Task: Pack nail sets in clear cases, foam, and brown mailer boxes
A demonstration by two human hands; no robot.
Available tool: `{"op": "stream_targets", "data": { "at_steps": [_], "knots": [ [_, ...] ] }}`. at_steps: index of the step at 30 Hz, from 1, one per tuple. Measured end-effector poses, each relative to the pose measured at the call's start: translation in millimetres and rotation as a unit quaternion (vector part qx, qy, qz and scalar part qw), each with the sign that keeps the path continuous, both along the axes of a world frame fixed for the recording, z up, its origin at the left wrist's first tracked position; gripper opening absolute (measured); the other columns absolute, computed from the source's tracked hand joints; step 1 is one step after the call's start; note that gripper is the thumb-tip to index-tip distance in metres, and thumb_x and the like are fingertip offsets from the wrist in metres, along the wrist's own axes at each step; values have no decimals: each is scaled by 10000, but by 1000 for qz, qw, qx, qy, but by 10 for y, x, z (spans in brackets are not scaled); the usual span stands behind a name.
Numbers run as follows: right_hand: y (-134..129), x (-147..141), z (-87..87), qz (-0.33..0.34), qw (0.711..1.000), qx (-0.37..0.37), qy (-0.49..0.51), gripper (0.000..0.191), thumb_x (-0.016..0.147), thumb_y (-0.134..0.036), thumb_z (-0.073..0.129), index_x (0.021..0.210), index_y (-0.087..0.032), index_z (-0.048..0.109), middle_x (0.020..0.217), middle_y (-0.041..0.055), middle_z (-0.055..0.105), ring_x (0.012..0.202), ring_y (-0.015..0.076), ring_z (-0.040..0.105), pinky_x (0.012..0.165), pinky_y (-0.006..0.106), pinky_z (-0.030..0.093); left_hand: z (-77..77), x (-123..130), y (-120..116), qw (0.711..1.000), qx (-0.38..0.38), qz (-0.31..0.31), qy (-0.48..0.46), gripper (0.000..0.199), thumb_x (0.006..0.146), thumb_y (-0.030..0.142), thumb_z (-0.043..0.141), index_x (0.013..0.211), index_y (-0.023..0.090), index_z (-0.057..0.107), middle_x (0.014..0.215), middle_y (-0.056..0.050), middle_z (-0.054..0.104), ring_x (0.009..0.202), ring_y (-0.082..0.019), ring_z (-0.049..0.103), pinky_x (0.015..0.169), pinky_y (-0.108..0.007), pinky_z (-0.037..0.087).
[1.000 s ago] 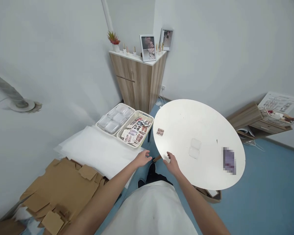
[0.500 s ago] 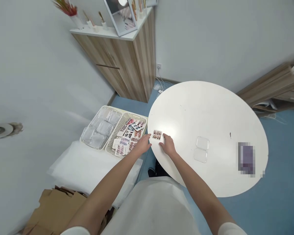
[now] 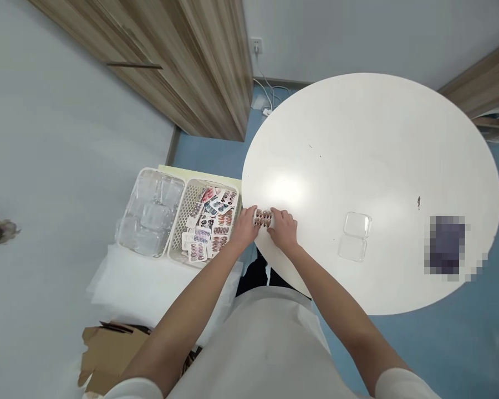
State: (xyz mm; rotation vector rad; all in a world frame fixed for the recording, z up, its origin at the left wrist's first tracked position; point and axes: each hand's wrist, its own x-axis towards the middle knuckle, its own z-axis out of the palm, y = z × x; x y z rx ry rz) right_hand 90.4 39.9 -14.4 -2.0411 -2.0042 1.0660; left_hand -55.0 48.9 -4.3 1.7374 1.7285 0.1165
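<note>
A small card of brown press-on nails [image 3: 263, 218] is at the left edge of the round white table [image 3: 370, 138]. My left hand [image 3: 245, 227] grips the card's left side, and my right hand [image 3: 283, 227] has its fingers closed on the right side. To the right on the table lies a clear plastic case [image 3: 355, 237], opened flat. Left of the table, a white perforated basket [image 3: 185, 221] holds several nail cards [image 3: 210, 233] in mixed colours.
Beside the basket is a white tray [image 3: 130, 199] of clear plastic cases [image 3: 156, 213]. White sheeting [image 3: 137, 282] and cardboard [image 3: 112, 354] lie nearer me at left. A wooden cabinet [image 3: 199, 66] stands behind. A pixelated dark item [image 3: 446, 244] rests at the table's right.
My view has tipped down towards the table. Both hands have closed in on the nail card, which they flanked before; the open case has not been moved.
</note>
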Motion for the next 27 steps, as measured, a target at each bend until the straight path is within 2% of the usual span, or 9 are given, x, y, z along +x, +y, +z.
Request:
{"op": "stream_targets", "data": {
  "at_steps": [7,12,15,20,24,27],
  "knots": [
    [-128,-50,34,-50,998,23,23,593,704,-143,528,1250,-240,318,1112,76,449,1028,239,411,862,390,334,4,36,-78,997,63,-27,-31,566,734,114,501,1264,174,310,1118,-111,453,1036,-245,468,834,-354,406],
    [-489,127,104,-83,991,31,102,736,702,-131,487,1350,-207,146,1199,87,377,1092,212,394,904,350,373,28,107,-267,992,51,-77,-90,572,764,185,497,1293,178,280,1042,-93,481,915,-210,512,762,-325,436],
    [-736,299,200,-111,987,37,112,751,708,-119,462,1364,-232,115,1202,81,370,1135,213,370,929,367,368,108,213,-394,985,19,-116,-129,615,762,225,514,1315,201,246,997,-72,484,853,-189,516,726,-313,444],
    [-1067,612,335,-154,979,66,115,743,708,-116,467,1360,-260,141,1190,75,372,1146,206,380,949,379,363,223,508,-550,971,-1,-171,-167,623,742,206,523,1308,210,263,971,-60,487,841,-180,507,743,-317,443],
    [-1271,969,344,-175,974,65,129,718,722,-135,467,1354,-285,159,1165,64,390,1102,198,424,932,381,382,222,835,-638,965,-12,-199,-171,603,730,201,524,1288,218,296,960,-54,503,850,-184,508,773,-325,439],
    [-1349,1333,317,-166,972,57,153,691,732,-149,463,1350,-279,180,1161,60,394,1083,190,433,921,370,390,193,1138,-677,962,-15,-213,-168,596,715,221,556,1264,224,325,988,-54,509,897,-196,506,804,-335,432]
  ]
}}
